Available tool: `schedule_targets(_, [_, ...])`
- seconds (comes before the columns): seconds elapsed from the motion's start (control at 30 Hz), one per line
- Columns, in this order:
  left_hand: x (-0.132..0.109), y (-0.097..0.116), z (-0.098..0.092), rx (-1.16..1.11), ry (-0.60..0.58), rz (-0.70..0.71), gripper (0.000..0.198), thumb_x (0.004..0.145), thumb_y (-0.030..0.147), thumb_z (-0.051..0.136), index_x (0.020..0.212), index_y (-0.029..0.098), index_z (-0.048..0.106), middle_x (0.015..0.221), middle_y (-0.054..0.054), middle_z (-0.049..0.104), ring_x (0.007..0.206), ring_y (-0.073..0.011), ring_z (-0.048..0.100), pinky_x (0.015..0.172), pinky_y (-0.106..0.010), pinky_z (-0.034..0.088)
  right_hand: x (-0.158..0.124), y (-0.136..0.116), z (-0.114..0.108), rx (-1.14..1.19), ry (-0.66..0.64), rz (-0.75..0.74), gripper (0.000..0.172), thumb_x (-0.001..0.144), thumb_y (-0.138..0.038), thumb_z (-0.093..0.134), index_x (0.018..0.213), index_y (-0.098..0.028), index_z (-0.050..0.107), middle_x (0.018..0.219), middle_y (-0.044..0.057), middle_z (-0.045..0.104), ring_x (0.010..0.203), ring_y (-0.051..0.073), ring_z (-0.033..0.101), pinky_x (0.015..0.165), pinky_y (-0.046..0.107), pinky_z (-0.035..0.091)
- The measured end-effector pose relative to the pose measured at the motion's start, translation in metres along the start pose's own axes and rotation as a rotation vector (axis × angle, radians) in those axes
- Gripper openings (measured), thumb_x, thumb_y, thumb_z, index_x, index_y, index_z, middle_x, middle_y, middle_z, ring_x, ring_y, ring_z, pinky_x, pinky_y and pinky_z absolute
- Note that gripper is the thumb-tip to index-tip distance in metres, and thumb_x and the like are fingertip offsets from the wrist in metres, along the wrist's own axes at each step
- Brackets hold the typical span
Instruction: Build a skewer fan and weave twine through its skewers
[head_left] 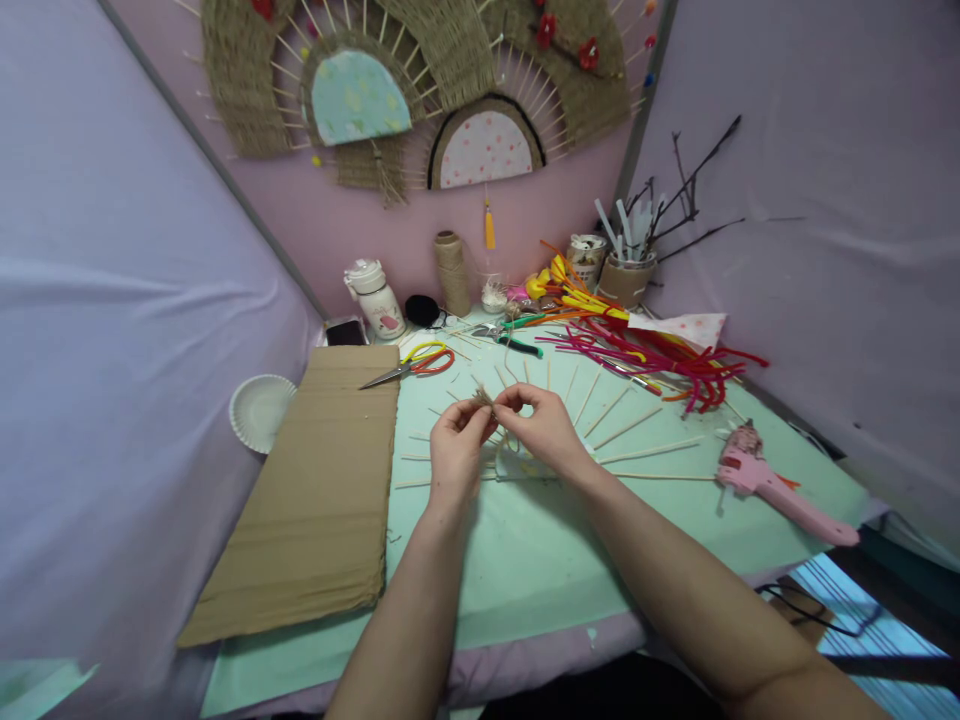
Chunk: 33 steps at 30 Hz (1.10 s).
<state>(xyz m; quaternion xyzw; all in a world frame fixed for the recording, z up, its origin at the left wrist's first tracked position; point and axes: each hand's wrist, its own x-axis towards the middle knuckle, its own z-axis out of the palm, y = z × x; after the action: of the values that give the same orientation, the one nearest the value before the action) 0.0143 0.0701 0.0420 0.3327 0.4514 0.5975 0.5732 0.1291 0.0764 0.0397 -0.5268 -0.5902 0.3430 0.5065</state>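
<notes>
My left hand (460, 440) pinches a small bunch of brown jute twine (484, 397) between thumb and fingers. My right hand (541, 425) meets it at the fingertips, also closed on the twine. A loose strand rises from there toward the pliers. Beneath both hands lies a half-round fan piece (517, 463), with pale thin sticks (611, 415) spreading from it over the light green tabletop. The middle of the fan is partly covered by my hands.
Cardboard (322, 480) lies at left, with scissors (412, 365) on its corner and a paper plate (259, 412) beyond. Green-handled pliers (517, 340), a twine spool (451, 272), a bottle (375, 300) and pipe cleaners (637, 350) stand or lie behind. A pink glue gun (780, 490) is at right.
</notes>
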Motion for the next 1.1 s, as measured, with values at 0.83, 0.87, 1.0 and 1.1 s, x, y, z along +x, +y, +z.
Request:
schedule_targets(0.83, [0.004,0.002,-0.004,-0.024,-0.035,-0.05,0.03,0.056,0.028,0.081,0.082,0.015,0.073,0.084,-0.004,0.07,0.073,-0.0107,0.061,0.079,-0.028,0.047,0.0,-0.006,-0.003,0.148,-0.073,0.112,0.008,0.069,-0.024,0.057,0.064,-0.017,0.059,0.054,-0.005,0.051,0.052,0.01,0.045,0.056,0.023,0.038])
schedule_targets(0.87, [0.004,0.003,-0.004,-0.025,-0.033,-0.06,0.028,0.056,0.028,0.081,0.079,0.015,0.073,0.081,-0.003,0.07,0.071,-0.0102,0.06,0.078,-0.028,0.047,0.0,-0.006,-0.003,0.147,-0.076,0.114,0.008,0.069,-0.024,0.057,0.064,-0.017,0.059,0.054,-0.005,0.05,0.052,0.01,0.044,0.056,0.023,0.038])
schedule_targets(1.0, [0.001,0.006,-0.001,-0.039,-0.011,-0.093,0.025,0.052,0.027,0.082,0.072,0.014,0.072,0.073,-0.001,0.067,0.067,-0.0085,0.057,0.075,-0.026,0.047,0.0,-0.006,-0.003,0.146,-0.086,0.111,0.008,0.069,-0.024,0.056,0.065,-0.017,0.059,0.053,-0.005,0.05,0.052,0.01,0.044,0.056,0.023,0.039])
schedule_targets(1.1, [0.0,0.007,0.0,-0.054,-0.002,-0.102,0.026,0.051,0.026,0.082,0.071,0.014,0.071,0.073,0.0,0.067,0.067,-0.0084,0.058,0.075,-0.026,0.047,0.0,-0.006,-0.003,0.145,-0.08,0.107,0.008,0.068,-0.024,0.057,0.065,-0.017,0.06,0.054,-0.005,0.051,0.053,0.01,0.044,0.056,0.023,0.039])
